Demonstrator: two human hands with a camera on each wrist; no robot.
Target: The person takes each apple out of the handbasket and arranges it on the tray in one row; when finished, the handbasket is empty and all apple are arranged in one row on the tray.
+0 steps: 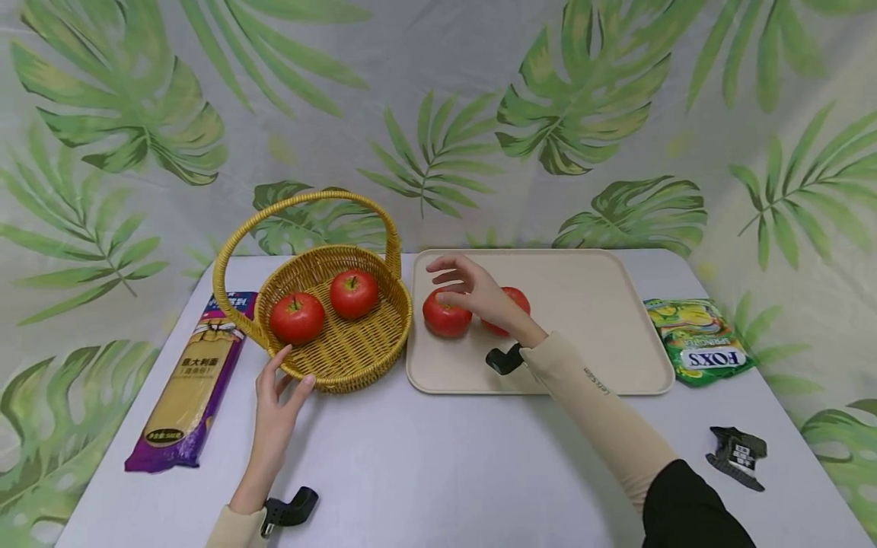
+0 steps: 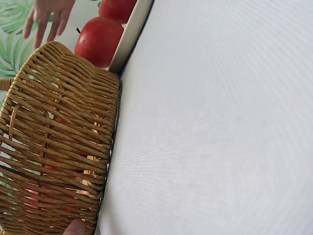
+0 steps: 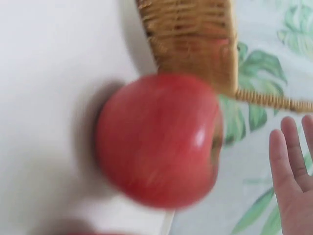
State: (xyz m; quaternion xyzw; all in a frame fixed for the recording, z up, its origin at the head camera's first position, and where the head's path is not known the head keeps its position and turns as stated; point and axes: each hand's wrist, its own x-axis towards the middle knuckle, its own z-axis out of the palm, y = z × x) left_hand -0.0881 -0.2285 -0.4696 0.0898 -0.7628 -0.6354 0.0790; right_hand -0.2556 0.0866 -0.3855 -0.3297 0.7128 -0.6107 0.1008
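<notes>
My left hand [image 1: 275,403] is at the near left of a yellow wicker basket [image 1: 363,373], its fingers spread and touching the rim and outer wall. The thumb tip [image 2: 76,227] rests against the weave in the left wrist view. Inside the basket lie two red apples, one apple [image 1: 298,318] at left and another apple [image 1: 354,294] farther back. Over the beige tray [image 1: 582,320], my right hand [image 1: 479,293] hovers with loosely bent fingers, holding nothing. Below it sits a red apple [image 3: 159,142], apart from the fingers [image 3: 293,161]; a further apple [image 1: 516,301] is partly hidden by the hand.
A purple-edged pack of spaghetti [image 1: 188,380] lies left of the basket. Right of the tray is a green FOXS bag [image 1: 699,342], with a small black object [image 1: 738,457] nearer on the white table [image 1: 445,472]. A leaf-patterned cloth [image 1: 452,68] hangs behind.
</notes>
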